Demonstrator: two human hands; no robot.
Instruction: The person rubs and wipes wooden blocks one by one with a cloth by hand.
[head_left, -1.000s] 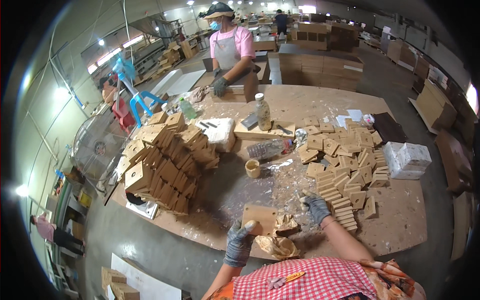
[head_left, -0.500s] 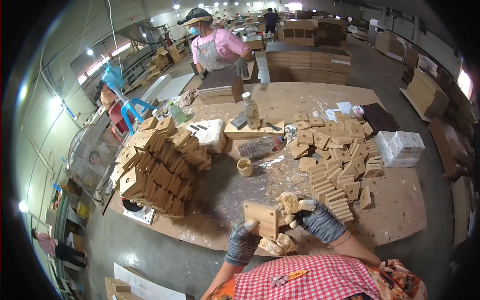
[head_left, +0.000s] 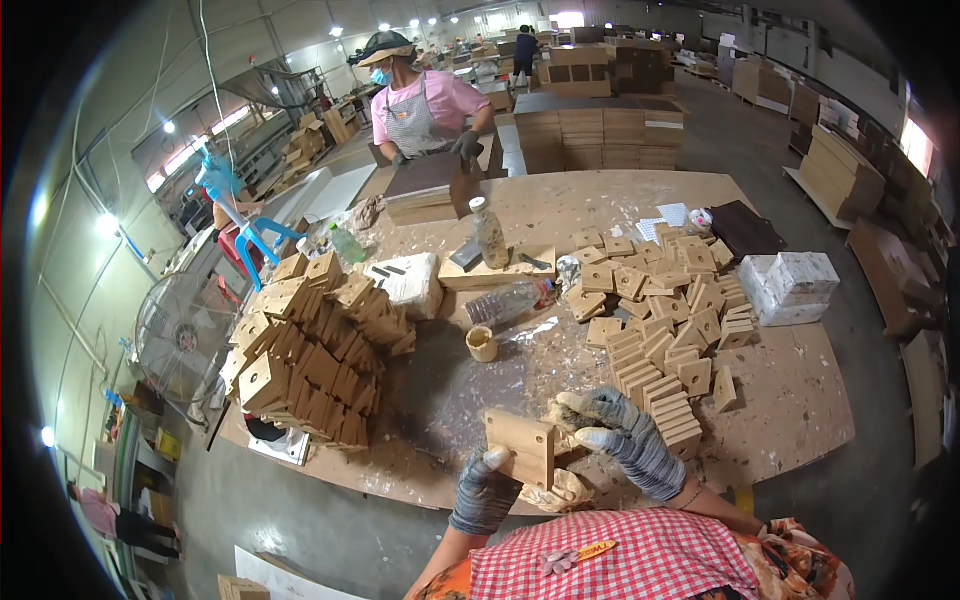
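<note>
Left hand (head_left: 484, 492), grey-gloved, grips small wooden block (head_left: 522, 449) by lower left edge, block upright above near table edge (head_left: 400, 480). Right hand (head_left: 625, 436), gloved, closed on crumpled rag (head_left: 560, 418) pressed to block's right side. Judged progress: big heap of assembled blocks (head_left: 310, 355) at left looks done; spread of flat wood squares (head_left: 665, 320) at right remains, so work about midway. Versus a second ago: block lifted off table, right hand brought in from squares to block; co-worker (head_left: 425, 100) opposite now handling dark board.
</note>
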